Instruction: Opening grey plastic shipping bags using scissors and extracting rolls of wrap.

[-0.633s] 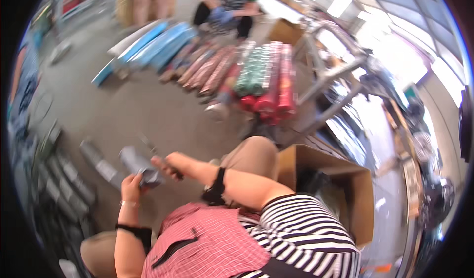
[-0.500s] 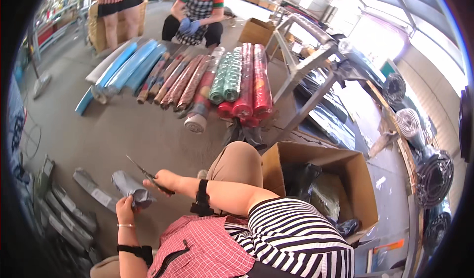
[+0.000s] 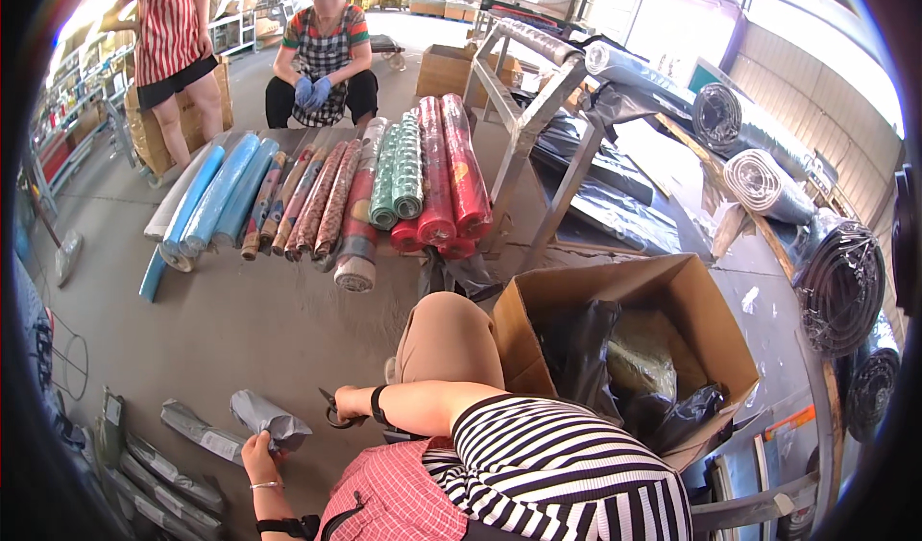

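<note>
My left hand (image 3: 259, 458) is closed on the gathered end of a grey plastic-wrapped package (image 3: 266, 418), low over the floor at the lower left. My right hand (image 3: 354, 404) grips a pair of dark-handled scissors (image 3: 332, 410), a short way right of the package and apart from it. Another long grey wrapped package (image 3: 200, 432) lies just left of the one I hold. Several more dark grey wrapped packages (image 3: 158, 474) lie side by side at the far lower left.
Ahead lies a row of rolls: blue (image 3: 216, 195), patterned, green (image 3: 407, 176) and red (image 3: 453, 167). A carton (image 3: 523, 335) with dark plastic bags stands by my right knee, near a metal frame (image 3: 519, 152). Large rolls (image 3: 837, 287) line the right. A gloved person (image 3: 322, 66) squats beyond; another (image 3: 173, 32) stands.
My right hand has drawn the scissors away to the right from the package. My left hand still holds the package. The view has tilted up, showing more of the people.
</note>
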Demonstrator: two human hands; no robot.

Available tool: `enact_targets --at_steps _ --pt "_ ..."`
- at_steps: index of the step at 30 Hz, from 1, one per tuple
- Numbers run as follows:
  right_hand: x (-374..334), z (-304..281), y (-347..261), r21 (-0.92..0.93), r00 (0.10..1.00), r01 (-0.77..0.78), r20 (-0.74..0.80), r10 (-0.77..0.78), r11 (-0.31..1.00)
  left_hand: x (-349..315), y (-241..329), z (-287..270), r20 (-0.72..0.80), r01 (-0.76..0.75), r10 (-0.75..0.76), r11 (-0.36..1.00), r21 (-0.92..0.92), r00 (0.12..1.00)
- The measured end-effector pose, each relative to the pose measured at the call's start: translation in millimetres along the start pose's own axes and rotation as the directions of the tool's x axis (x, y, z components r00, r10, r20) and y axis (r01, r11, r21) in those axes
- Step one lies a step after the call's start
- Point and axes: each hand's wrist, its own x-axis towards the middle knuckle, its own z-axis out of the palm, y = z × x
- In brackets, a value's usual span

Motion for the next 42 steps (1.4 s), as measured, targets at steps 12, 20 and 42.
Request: enact_targets --at_steps 12,20,42 --pt "-268.4 -83.7 -26.4 0.362 0.325 0.932 -0.841 -0.433 -0.003 -5.2 -0.2 -3.5 -0.033 0.039 -0.040 0.999 -0.037 0.999" --pt "-590.1 -57.9 102.3 -0.636 -0.757 0.323 -0.618 0.213 -0.701 6.9 -5.3 0.4 -0.026 0.025 -0.027 0.998 -0.057 0.999" --pt "-646.2 -22.1 168.2 -0.637 -0.691 0.377 -0.677 0.254 -0.672 -0.8 -9.8 0.7 -0.030 0.045 -0.045 0.999 -0.016 0.999"
